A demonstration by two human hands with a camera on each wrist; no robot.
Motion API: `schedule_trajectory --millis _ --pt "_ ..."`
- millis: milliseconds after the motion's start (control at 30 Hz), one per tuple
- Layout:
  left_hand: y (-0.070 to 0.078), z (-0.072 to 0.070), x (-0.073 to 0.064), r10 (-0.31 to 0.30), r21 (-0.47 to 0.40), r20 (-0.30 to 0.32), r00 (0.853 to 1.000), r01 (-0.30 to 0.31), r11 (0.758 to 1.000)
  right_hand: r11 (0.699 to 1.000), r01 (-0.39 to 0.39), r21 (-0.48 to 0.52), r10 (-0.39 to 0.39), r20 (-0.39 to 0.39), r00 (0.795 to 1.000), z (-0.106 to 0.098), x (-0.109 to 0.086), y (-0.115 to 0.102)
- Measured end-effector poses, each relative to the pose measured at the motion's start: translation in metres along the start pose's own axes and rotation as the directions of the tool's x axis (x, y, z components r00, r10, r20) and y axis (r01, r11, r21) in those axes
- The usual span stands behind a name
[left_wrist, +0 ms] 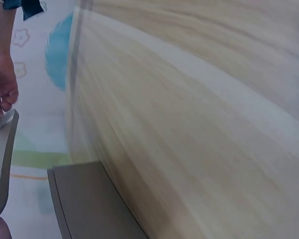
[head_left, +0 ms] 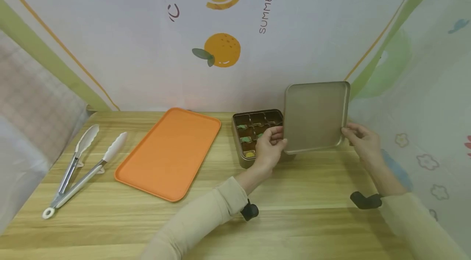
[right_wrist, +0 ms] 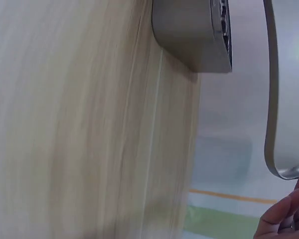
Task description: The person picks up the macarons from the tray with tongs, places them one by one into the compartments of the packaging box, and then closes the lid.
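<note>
A square metallic lid (head_left: 316, 117) is held up and tilted above the table, to the right of a dark metal box. The left hand (head_left: 269, 149) pinches its lower left edge. On the opposite side, the right hand (head_left: 362, 141) grips the lower right corner; in the right wrist view those fingers (right_wrist: 284, 214) are at the lid's rounded corner. The uncovered box (head_left: 243, 160) has a divided insert with several compartments holding small green and yellow pieces. Part of the box lies hidden behind the left hand and the lid.
An orange tray (head_left: 171, 153) lies left of the box. Farther left, spread tongs (head_left: 79, 170) with white tips rest on the wooden table (head_left: 294, 227). A printed cloth (head_left: 147, 47) hangs along the back and right side.
</note>
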State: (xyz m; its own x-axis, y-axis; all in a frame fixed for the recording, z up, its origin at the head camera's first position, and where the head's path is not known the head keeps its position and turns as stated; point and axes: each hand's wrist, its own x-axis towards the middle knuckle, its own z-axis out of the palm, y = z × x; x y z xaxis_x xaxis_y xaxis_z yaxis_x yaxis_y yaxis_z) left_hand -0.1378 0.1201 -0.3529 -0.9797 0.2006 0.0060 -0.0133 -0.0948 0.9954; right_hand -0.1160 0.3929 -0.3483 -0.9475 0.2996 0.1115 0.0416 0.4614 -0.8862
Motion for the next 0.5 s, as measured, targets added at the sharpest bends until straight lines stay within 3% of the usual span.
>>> schedule_trajectory --millis 100,167,267,367,500 --pt "0.000 -0.007 0.000 0.028 0.000 -0.020 0.999 -0.028 1.000 0.999 0.020 0.034 -0.020 -0.009 1.000 0.007 -0.002 -0.005" --pt "-0.002 -0.013 0.001 0.043 0.000 -0.031 0.999 -0.043 0.999 0.991 0.044 0.123 -0.044 -0.004 0.999 0.012 -0.003 -0.007" --pt "-0.003 -0.020 0.001 0.058 -0.008 -0.054 0.997 -0.058 0.998 0.943 0.081 0.322 -0.093 0.022 0.995 0.019 -0.003 -0.008" --pt "-0.005 -0.027 0.002 0.068 -0.013 -0.096 0.993 -0.069 0.998 0.868 0.109 0.484 -0.169 0.081 0.982 0.023 -0.004 -0.008" --pt "-0.007 -0.034 0.005 0.111 -0.042 -0.165 0.980 -0.119 0.992 0.830 0.091 0.550 -0.248 0.217 0.944 0.026 -0.005 -0.009"
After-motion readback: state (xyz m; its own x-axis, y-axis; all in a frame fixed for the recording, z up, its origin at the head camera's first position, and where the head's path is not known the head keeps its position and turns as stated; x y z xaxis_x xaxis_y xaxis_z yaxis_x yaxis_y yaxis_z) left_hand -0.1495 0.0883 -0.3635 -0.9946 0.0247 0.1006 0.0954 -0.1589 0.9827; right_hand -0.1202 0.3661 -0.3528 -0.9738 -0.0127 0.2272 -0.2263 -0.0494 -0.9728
